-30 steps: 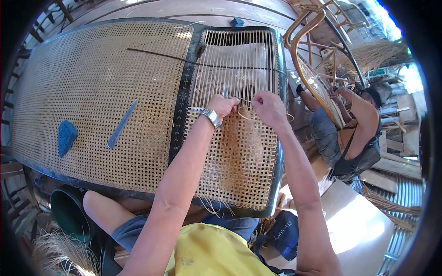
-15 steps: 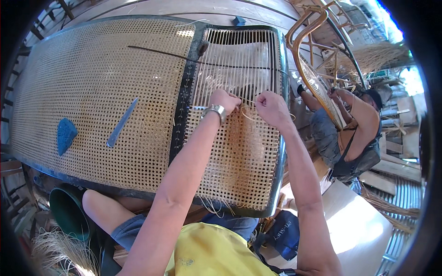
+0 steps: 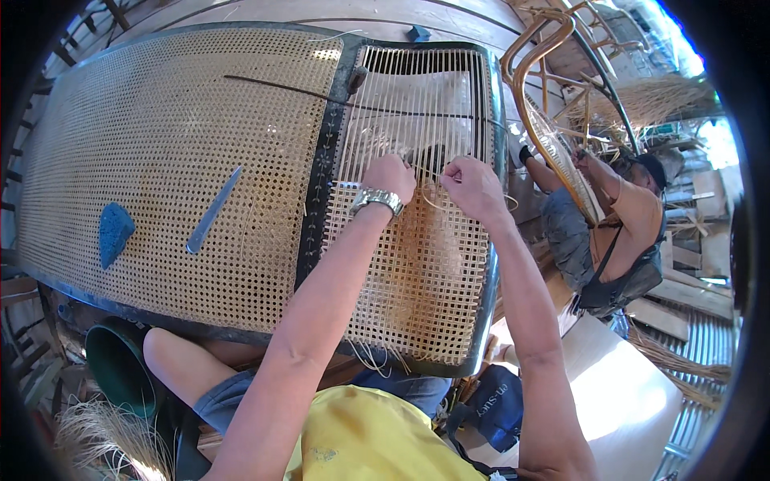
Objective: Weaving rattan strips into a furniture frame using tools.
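A dark-framed panel [image 3: 330,148] lies before me, its right section strung with pale lengthwise cane strands [image 3: 401,68] in the far half and woven into an open mesh [image 3: 417,297] in the near half. At the edge of that weave, my left hand [image 3: 390,178], with a metal watch at the wrist, is closed; its fingertips are partly hidden. My right hand [image 3: 473,187] is closed in a pinch on a thin cane strand [image 3: 433,204], which loops between the hands and curls out past the right wrist. A dark thin rod [image 3: 281,86] crosses the panel farther away.
On the finished left mesh [image 3: 160,160] lie a pointed blade [image 3: 213,212] and a blue block [image 3: 116,234]. A dark green bucket [image 3: 120,365] and loose fibres [image 3: 112,437] are at lower left. At right, another person [image 3: 626,216] sits by a curved rattan frame [image 3: 533,88].
My left hand has drawn slightly left and turned, showing more of the watch. My right hand stays nearly in place with the cane strand.
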The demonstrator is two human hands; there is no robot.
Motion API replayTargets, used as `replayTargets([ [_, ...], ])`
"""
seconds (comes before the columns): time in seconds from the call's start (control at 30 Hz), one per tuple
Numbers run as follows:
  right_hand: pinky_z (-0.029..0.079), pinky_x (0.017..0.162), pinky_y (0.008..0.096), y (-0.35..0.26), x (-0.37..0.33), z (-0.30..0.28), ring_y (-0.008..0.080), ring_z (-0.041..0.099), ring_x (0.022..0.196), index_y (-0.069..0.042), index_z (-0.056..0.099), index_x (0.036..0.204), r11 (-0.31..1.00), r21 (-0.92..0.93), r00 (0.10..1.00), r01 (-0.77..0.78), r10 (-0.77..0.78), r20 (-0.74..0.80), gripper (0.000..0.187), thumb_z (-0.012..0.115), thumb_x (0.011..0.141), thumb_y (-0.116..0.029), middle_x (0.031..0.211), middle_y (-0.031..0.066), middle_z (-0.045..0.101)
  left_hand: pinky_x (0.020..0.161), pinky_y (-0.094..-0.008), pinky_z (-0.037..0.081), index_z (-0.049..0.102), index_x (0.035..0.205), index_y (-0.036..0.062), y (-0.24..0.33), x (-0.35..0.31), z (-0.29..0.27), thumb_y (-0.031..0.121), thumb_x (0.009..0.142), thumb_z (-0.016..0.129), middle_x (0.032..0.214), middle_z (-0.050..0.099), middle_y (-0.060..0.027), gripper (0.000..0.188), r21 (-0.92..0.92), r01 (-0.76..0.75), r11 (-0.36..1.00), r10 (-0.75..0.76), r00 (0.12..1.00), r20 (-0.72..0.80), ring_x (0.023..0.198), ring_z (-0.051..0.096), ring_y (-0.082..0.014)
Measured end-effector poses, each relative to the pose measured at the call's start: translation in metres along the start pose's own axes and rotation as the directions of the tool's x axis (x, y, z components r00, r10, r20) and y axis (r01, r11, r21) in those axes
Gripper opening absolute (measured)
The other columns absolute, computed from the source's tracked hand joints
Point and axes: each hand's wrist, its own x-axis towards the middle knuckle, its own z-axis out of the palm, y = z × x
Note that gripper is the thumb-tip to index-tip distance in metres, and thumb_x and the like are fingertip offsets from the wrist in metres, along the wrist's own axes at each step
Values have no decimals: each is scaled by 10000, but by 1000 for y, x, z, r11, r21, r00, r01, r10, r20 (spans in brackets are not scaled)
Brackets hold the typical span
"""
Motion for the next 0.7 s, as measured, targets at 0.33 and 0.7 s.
replayTargets([
  [0.33, 525, 837, 433, 4, 3, 0, 331, 678, 939, -50, 712, 898, 987, 81, 987, -138, 130, 99, 162, 657, 847, -194, 969, 149, 710, 447, -296, 428, 696, 721, 39, -12, 5, -4, 119, 897, 714, 613, 640, -17, 194, -737, 562, 375, -251, 827, 503, 463, 538, -103],
  [0.7, 540, 799, 416, 0, 6, -4, 327, 702, 850, -10, 714, 900, 996, 10, 994, -92, 91, 63, 182, 699, 838, -180, 854, 164, 717, 695, -424, 603, 778, 828, 34, -19, 7, 3, 188, 880, 639, 795, 734, -215, 214, -246, 155, 957, -139, 987, 81, 741, 734, -340],
])
